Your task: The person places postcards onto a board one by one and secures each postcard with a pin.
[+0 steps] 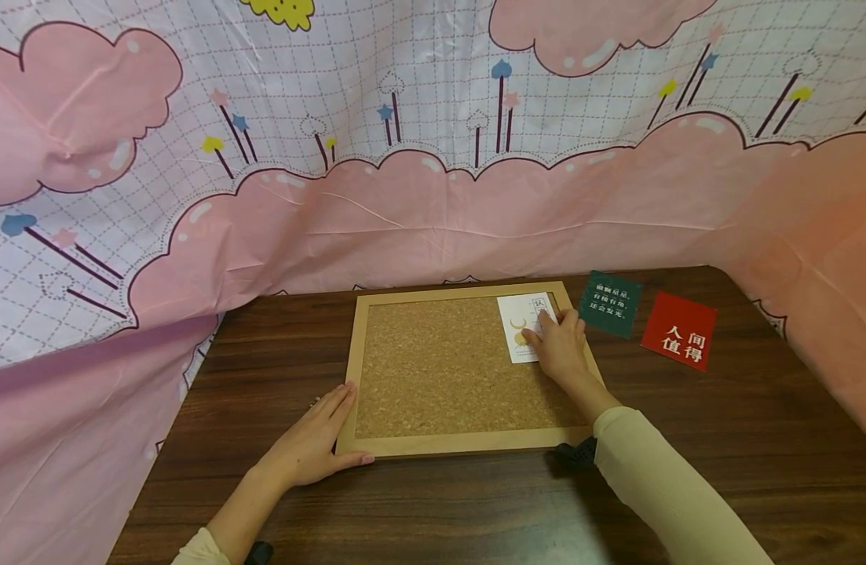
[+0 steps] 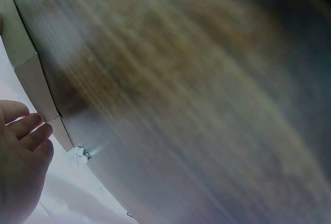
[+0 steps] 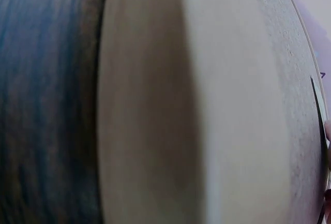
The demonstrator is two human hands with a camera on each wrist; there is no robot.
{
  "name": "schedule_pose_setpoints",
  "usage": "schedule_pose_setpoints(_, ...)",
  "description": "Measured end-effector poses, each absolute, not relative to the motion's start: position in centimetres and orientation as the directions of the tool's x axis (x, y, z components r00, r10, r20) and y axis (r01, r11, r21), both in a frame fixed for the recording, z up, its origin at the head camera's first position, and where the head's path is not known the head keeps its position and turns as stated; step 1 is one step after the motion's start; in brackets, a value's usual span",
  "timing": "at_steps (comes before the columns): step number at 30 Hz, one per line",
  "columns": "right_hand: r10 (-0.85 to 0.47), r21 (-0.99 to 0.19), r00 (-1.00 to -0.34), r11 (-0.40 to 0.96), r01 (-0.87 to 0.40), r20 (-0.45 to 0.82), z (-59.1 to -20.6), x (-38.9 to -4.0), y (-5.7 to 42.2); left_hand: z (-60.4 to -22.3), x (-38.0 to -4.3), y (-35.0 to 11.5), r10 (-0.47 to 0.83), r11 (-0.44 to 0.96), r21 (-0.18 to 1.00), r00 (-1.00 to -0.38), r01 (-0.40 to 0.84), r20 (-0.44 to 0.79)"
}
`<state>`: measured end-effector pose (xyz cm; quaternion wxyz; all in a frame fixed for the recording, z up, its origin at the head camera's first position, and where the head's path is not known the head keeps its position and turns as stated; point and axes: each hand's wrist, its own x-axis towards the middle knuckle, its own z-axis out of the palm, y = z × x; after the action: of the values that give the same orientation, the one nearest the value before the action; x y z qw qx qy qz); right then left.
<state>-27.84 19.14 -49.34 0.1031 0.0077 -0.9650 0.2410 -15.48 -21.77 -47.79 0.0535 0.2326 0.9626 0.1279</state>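
Observation:
A cork board point(image 1: 440, 369) in a pale wooden frame lies flat on the table. My left hand point(image 1: 308, 443) rests at its near left corner, fingers extended along the left side and thumb on the front edge. The left wrist view catches those fingers point(image 2: 36, 136) beside the frame point(image 2: 36, 81). Over the board's upper right part, my right hand point(image 1: 563, 349) holds a white card point(image 1: 513, 318) with a yellow print by its right side. In the right wrist view the card point(image 3: 317, 97) appears only as a thin edge above the cork, and most of the hand is cut off.
To the right of the board, a dark green card point(image 1: 612, 304) and a red card point(image 1: 680, 329), both with white characters, lie on the dark wooden table point(image 1: 433, 510). A patterned pink and white cloth point(image 1: 404, 212) hangs behind and at both sides.

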Motion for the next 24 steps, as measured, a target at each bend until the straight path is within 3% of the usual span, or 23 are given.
schedule_pose_setpoints(18, 0.064, -0.450, -0.983, 0.893, -0.020, 0.169, -49.50, -27.93, 19.44, -47.67, -15.59, -21.62, 0.462, 0.859, 0.273, -0.886, 0.433, -0.048)
schedule_pose_setpoints(24, 0.066, -0.371, -0.986, 0.929, 0.004, 0.155, -49.36, -28.00, 19.60, -47.71, -15.60, -21.57, 0.459, 0.861, 0.271, -0.887, 0.431, -0.050)
